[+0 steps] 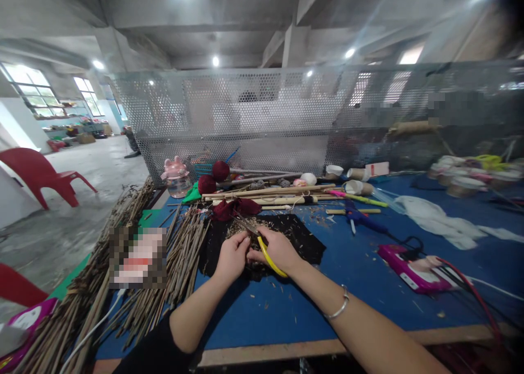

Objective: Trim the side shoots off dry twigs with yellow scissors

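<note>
My right hand point(282, 249) is closed round a pair of scissors point(272, 260) with yellow handles, whose blades point away and to the left. Close beside it, my left hand point(232, 256) has its fingers pinched together near the blades; what they hold is hidden. Both hands are over a black cloth point(309, 243) scattered with small brown clippings point(262, 221). A dark red cloth point(237, 206) lies just beyond the blades. Left of my hands, many thin brown sticks point(184, 254) are spread on the blue table point(327, 314).
A longer stick bundle point(94, 259) runs along the left side. Yarn balls point(221, 171), poles point(282, 191) and a pink-topped bottle point(177, 178) are at the back. On the right are a blue glue gun point(362, 217), magenta power strip point(409, 270) with cords, and white plastic point(442, 218).
</note>
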A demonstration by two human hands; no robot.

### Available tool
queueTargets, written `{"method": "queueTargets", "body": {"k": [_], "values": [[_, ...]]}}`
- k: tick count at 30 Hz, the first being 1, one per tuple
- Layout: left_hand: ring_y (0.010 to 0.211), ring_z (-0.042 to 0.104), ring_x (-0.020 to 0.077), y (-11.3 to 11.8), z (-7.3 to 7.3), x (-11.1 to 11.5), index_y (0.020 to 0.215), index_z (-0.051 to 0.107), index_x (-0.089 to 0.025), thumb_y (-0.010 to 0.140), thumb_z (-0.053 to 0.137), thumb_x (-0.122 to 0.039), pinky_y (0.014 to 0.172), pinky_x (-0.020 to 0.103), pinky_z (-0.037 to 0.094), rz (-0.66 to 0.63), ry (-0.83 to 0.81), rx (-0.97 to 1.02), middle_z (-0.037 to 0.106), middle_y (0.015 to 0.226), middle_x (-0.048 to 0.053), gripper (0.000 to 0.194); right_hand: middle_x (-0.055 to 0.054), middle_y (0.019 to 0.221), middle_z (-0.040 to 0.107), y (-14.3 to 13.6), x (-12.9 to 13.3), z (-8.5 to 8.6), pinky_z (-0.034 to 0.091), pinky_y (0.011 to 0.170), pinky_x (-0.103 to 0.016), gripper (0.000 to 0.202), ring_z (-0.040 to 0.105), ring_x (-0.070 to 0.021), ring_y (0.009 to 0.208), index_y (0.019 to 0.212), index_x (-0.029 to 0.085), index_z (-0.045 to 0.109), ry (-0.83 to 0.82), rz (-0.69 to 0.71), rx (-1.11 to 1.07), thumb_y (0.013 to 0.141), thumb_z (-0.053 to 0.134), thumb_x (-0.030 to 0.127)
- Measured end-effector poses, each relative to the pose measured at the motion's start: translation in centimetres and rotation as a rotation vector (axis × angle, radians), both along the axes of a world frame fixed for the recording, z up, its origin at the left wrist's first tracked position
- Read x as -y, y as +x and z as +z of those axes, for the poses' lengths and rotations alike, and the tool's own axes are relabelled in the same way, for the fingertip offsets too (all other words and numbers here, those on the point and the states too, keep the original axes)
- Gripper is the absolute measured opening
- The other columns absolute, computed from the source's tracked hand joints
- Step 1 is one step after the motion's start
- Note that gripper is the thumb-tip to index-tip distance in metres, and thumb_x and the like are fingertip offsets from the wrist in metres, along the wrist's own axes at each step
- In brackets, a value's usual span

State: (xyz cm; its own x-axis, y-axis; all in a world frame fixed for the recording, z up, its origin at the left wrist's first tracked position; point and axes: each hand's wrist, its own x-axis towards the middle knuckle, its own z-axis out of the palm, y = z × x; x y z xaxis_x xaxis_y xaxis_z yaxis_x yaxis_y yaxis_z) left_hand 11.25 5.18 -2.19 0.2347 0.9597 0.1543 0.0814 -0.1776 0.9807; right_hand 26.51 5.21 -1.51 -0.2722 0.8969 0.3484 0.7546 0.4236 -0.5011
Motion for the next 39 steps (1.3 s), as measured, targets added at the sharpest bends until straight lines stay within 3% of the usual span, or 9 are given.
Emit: {"method": "queueTargets", "body": {"k": [9,15,20,24,26,32,35,39], "values": [[0.042,0.042,0.0057,0.2,-0.1,-0.3,0.088,0.059,-0.012,0.078,0.047,-0.031,0.041,0.019,0.038,-0.01,-0.112,0.092,0.046,0.06,-0.003,0.025,0.0,0.063,0.058,0.1,-0.3,-0.6,0.033,0.05,-0.021,0.034,0.051,-0.013,0.052,0.091,0.021,0.056,-0.027,-0.014,-0.052,0.069,0.06,0.047],[0.042,0.044,0.0056,0.1,0.0,-0.4,0.11,0.053,-0.013,0.076,0.051,-0.032,0.04,0.018,0.039,0.052,-0.149,0.194,0.049,0.059,-0.004,0.039,0.002,0.064,0.055,0.5,-1.0,-0.1,0.036,0.051,-0.02,0.035,0.047,-0.011,0.053,0.097,0.02,0.045,0.028,-0.046,-0.338,0.071,0.058,0.039],[0.053,0.05,0.0066,-0.6,1.4,-1.8,0.103,0.053,-0.012,0.072,0.055,-0.03,0.04,0.015,0.039,0.215,-0.071,0.352,0.05,0.067,-0.002,0.035,0.005,0.063,0.05,3.4,-2.3,0.0,0.039,0.057,-0.024,0.04,0.049,-0.0124,0.054,0.093,0.02,0.034,0.116,-0.254,-0.564,0.065,0.059,0.035],[0.055,0.05,0.0045,-1.0,2.6,-3.1,0.101,0.053,-0.013,0.073,0.053,-0.027,0.041,0.013,0.039,0.39,-0.051,0.511,0.049,0.075,-0.001,0.032,0.004,0.062,0.051,5.1,-2.5,-1.4,0.04,0.056,-0.027,0.038,0.049,-0.0134,0.053,0.085,0.02,0.036,0.098,-0.444,-0.64,0.063,0.057,0.042],[0.054,0.051,0.0049,-1.2,2.7,-3.2,0.102,0.053,-0.013,0.073,0.054,-0.028,0.039,0.013,0.038,0.406,-0.067,0.526,0.049,0.075,-0.001,0.033,0.002,0.063,0.053,5.3,-2.1,-2.1,0.039,0.055,-0.027,0.035,0.049,-0.014,0.053,0.081,0.019,0.04,0.103,-0.506,-0.63,0.064,0.056,0.045],[0.054,0.052,0.0082,-1.6,1.7,-2.4,0.112,0.053,-0.015,0.079,0.049,-0.03,0.04,0.016,0.039,0.326,0.099,0.203,0.054,0.076,0.002,0.037,-0.001,0.053,0.053,5.2,-1.3,-2.3,0.037,0.055,-0.027,0.033,0.049,-0.0162,0.053,0.06,0.019,0.046,0.105,-0.571,-0.563,0.07,0.049,0.051],[0.062,0.054,0.0108,-1.6,1.3,-2.0,0.11,0.057,-0.017,0.082,0.046,-0.027,0.06,0.024,0.047,0.311,0.363,-0.05,0.059,0.082,0.006,0.032,-0.002,0.056,0.056,5.0,-1.1,-2.0,0.037,0.058,-0.026,0.034,0.05,-0.0166,0.057,0.059,0.019,0.049,0.133,-0.565,-0.527,0.07,0.049,0.052],[0.084,0.056,0.0165,-1.8,1.2,-1.5,0.114,0.056,-0.021,0.082,0.043,-0.019,0.08,0.029,0.043,0.255,0.608,-0.341,0.06,0.093,0.007,0.035,-0.001,0.058,0.057,3.9,-0.9,-1.4,0.036,0.057,-0.024,0.031,0.05,-0.0147,0.056,0.063,0.02,0.051,0.178,-0.545,-0.391,0.073,0.047,0.05]]}}
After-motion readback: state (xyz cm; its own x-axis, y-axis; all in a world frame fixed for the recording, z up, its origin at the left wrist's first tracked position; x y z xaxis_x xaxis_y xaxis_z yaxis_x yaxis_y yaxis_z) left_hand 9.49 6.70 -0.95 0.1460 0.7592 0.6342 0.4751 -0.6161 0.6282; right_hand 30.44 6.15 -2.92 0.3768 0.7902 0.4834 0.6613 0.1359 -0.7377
